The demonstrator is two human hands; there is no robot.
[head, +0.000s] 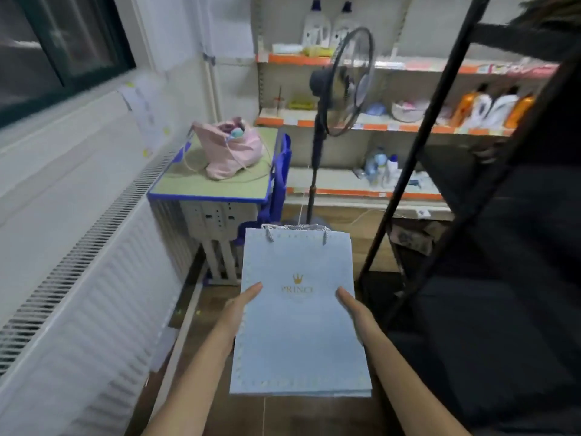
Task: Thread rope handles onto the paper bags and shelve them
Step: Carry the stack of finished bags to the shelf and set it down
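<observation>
Both hands hold a flat stack of pale blue paper bags (pixel 298 325) in mid-air: left hand (pixel 239 306) grips left edge, right hand (pixel 353 306) right edge, thumbs on top. Rope handle (pixel 297 229) at far end. Black rack (pixel 490 215) just right.

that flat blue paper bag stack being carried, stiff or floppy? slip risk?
Probably fairly stiff: the paper bags lie flat across the left hand and right hand with no visible sag. Likely light, since thumbs alone rest on top. The layered bottom edges suggest several bags, which might slide apart if tilted. The rope handle looks floppy.
</observation>
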